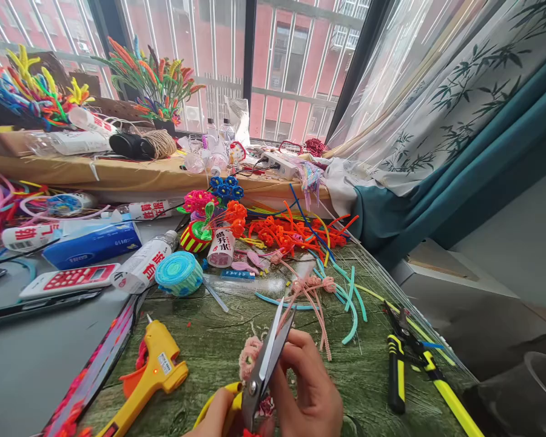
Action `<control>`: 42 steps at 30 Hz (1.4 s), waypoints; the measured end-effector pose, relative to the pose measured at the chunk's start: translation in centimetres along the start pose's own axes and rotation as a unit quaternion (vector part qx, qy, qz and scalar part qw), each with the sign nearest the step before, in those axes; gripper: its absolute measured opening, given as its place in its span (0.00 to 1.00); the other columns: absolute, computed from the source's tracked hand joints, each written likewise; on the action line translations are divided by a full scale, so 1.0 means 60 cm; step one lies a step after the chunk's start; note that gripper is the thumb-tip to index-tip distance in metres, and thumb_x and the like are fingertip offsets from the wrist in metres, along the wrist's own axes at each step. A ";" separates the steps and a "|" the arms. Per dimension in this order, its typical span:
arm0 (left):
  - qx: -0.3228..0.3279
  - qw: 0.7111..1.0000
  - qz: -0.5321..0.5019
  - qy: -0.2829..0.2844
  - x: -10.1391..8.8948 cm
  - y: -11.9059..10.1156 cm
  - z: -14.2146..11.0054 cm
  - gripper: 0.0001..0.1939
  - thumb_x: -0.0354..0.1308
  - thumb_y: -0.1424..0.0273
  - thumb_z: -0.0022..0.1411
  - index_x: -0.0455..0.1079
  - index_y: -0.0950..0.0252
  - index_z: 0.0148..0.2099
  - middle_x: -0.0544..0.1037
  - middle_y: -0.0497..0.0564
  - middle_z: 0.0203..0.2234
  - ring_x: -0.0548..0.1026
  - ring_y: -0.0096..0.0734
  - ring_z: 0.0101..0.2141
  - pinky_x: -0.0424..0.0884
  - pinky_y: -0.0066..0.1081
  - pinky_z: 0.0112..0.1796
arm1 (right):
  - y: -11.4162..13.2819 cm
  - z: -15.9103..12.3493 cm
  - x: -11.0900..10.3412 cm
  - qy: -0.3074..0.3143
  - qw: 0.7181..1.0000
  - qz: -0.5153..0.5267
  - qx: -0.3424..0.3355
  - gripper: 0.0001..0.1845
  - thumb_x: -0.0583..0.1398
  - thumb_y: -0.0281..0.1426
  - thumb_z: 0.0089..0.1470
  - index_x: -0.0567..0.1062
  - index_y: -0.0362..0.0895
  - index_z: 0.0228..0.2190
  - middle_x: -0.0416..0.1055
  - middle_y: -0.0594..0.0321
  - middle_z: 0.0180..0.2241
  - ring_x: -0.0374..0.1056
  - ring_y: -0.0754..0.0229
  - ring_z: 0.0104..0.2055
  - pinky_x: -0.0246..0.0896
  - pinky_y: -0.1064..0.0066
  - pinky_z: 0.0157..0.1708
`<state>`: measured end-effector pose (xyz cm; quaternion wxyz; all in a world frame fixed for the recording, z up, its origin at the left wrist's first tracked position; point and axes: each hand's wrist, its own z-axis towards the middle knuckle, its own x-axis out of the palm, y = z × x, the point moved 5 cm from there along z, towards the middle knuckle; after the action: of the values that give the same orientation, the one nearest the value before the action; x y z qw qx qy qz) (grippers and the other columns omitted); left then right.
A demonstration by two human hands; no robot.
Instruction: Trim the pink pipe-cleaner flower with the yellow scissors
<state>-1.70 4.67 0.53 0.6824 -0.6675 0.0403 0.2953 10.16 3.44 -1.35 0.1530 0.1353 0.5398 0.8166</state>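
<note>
My left hand (216, 419), low at the bottom edge, grips the yellow handles of a pair of scissors (266, 358), whose steel blades point up and slightly right, nearly closed. My right hand (307, 388) is beside the blades, fingers curled round a small pink pipe-cleaner flower piece (250, 357) that shows just left of the blades. Both hands hover over the green wood-grain mat (218, 340). Loose pink pipe-cleaner strands (313, 291) lie just beyond the scissor tips.
A yellow glue gun (150, 376) lies left of my hands, yellow-handled cutters (407, 358) to the right. Teal and orange pipe cleaners (300, 233), a teal roll (178, 273), bottles, a tissue pack (91, 244) and a calculator (68, 280) crowd the far side. A curtain (437, 121) hangs at the right.
</note>
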 end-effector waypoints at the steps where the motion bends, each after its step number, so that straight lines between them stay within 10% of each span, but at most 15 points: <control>1: -0.003 1.000 -0.007 -0.001 0.010 0.003 0.007 0.15 0.55 0.73 0.56 0.63 0.58 0.18 0.78 0.46 0.20 0.81 0.40 0.28 0.73 0.33 0.30 | 0.004 0.001 0.000 0.003 1.000 -0.010 -0.006 0.14 0.63 0.42 0.59 0.83 0.47 0.29 0.76 0.57 0.35 0.74 0.57 0.37 0.63 0.75 0.24; 10: -0.015 0.998 -0.051 0.020 0.038 0.025 0.005 0.16 0.56 0.60 0.67 0.69 0.63 0.28 0.79 0.47 0.27 0.78 0.29 0.32 0.76 0.33 0.37 | 0.039 0.005 -0.005 0.003 0.994 -0.094 -0.054 0.09 0.62 0.39 0.61 0.83 0.51 0.34 0.77 0.60 0.36 0.74 0.58 0.33 0.63 0.73 0.25; 19: -0.025 0.999 -0.037 0.017 0.047 0.034 0.014 0.19 0.54 0.64 0.62 0.66 0.60 0.19 0.80 0.45 0.22 0.83 0.40 0.29 0.73 0.28 0.27 | 0.040 0.005 -0.007 0.017 0.987 -0.113 -0.113 0.10 0.58 0.37 0.64 0.80 0.52 0.37 0.77 0.60 0.38 0.74 0.59 0.34 0.68 0.74 0.35; 42: -0.008 0.996 0.078 -0.039 0.059 0.038 0.021 0.21 0.58 0.67 0.60 0.66 0.60 0.15 0.78 0.43 0.15 0.81 0.31 0.22 0.69 0.21 0.23 | 0.032 0.017 -0.018 0.064 0.994 -0.070 -0.057 0.12 0.59 0.40 0.64 0.81 0.51 0.34 0.73 0.64 0.30 0.70 0.63 0.27 0.63 0.78 0.25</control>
<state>-0.27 6.96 -2.94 0.6529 -0.6558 0.0629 0.3737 11.37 3.16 0.79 0.1821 0.0359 0.5090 0.8405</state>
